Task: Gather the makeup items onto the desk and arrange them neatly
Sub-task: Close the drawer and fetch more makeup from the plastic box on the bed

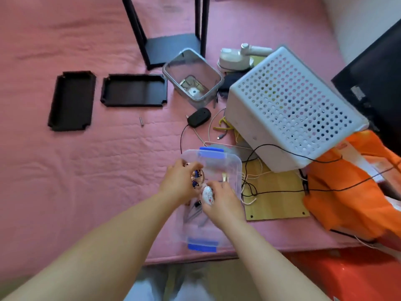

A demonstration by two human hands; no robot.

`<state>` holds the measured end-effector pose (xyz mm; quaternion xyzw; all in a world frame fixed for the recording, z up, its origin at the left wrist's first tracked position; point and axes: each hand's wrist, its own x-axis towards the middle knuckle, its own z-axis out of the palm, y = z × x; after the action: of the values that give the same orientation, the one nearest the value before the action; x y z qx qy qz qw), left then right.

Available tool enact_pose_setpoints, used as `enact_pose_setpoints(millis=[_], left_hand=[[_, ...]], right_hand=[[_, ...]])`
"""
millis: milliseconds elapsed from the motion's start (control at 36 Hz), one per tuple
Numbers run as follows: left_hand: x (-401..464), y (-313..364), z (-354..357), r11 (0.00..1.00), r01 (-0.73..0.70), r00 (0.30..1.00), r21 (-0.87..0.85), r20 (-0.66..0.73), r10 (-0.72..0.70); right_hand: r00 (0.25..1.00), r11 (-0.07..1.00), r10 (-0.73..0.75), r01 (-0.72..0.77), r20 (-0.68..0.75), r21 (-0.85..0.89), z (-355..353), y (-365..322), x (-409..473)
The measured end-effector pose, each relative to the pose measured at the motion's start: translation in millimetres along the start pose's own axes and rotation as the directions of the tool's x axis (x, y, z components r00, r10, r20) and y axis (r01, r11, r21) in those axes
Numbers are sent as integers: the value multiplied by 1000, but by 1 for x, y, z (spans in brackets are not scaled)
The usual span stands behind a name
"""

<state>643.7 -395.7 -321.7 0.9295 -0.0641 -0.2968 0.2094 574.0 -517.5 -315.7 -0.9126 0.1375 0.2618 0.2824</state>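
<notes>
While both hands work inside the clear storage box (219,168) on the pink bedspread (86,170), the makeup items are not yet gathered out. Left hand (180,181) curls round a patterned compact (196,178) at the box's far left; right hand (223,198) grips a white oval case (207,195), just beside it. Slim dark sticks (193,211), perhaps pencils, lie lengthwise beneath, nearer the right fingers.

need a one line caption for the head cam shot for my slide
Both hands lift small makeup items, left hand and right hand, from a clear blue-latched box on a pink bedspread.
</notes>
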Motion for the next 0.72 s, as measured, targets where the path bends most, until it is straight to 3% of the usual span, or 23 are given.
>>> enact_pose_setpoints(millis=[333, 722], left_hand=[[-145, -66, -122, 988, 131, 975, -87, -171, -144], [-343, -274, -193, 915, 332, 817, -228, -416, -399]], right_hand=[[948, 931, -318, 311, -9, -191, -36, -150, -80], [750, 651, -616, 658, 242, -379, 88, -367, -187]])
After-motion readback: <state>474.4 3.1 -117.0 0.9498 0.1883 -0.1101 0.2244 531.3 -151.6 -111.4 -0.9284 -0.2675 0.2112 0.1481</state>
